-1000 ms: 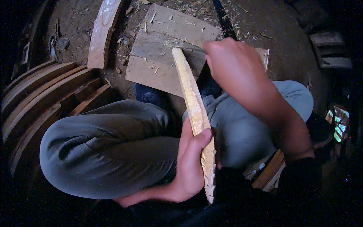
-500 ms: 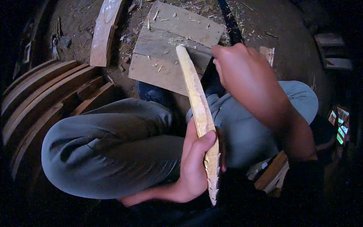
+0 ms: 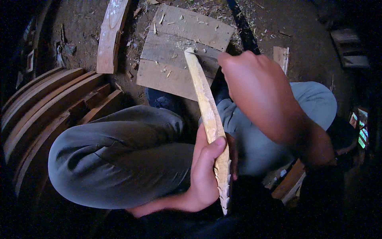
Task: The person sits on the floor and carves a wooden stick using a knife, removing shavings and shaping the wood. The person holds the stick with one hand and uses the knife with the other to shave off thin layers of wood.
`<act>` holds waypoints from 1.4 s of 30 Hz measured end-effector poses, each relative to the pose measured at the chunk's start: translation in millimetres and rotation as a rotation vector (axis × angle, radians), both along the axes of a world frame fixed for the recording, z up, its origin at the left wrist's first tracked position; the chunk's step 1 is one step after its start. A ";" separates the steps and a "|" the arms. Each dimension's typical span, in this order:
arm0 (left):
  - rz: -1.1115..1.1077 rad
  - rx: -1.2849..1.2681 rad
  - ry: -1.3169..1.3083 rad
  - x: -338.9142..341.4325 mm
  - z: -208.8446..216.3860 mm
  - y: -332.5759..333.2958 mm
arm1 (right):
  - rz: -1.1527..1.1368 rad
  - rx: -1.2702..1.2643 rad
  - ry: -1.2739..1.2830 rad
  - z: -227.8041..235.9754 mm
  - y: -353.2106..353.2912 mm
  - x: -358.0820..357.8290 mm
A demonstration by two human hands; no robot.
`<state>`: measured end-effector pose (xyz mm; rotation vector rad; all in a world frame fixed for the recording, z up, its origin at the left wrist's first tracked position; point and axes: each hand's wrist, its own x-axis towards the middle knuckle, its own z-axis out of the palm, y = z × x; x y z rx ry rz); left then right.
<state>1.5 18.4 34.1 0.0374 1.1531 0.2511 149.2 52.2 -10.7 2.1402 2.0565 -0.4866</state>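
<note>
My left hand (image 3: 205, 171) is wrapped round the lower half of a long, pale, slightly curved piece of wood (image 3: 207, 101), thumb on top. The wood tapers at both ends, and short curled slivers stand up along its lower part. Its far end lies over a low plank board (image 3: 159, 75). My right hand (image 3: 258, 85) is closed in a fist to the right of that end. From the fist a thin dark blade (image 3: 207, 57), seemingly a knife's, reaches left towards the wood's tip. Its handle is hidden in my fingers.
Several curved timber pieces (image 3: 51, 97) lie stacked at the left. A pale curved plank (image 3: 110, 36) lies beyond them. Wood shavings (image 3: 199, 4) litter the dirt floor. A dark bar (image 3: 242, 28) stretches behind my right hand, and wood offcuts (image 3: 288, 181) lie beside my right thigh.
My right hand has shifted slightly left and nearer to me, with the blade closer to the wood's tip. My left hand keeps its hold on the wood.
</note>
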 end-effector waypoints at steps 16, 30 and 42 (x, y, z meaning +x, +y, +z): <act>0.050 0.112 -0.048 -5.8 -18.4 -8.4 | -0.022 -0.072 0.017 -5.6 0.4 11.5; 0.092 0.206 -0.186 -10.8 -34.9 -18.6 | -0.151 -0.068 -0.032 -6.6 13.3 46.3; 0.047 0.311 -0.095 -7.4 -36.4 -25.5 | -0.265 -0.150 0.064 -12.8 29.6 49.6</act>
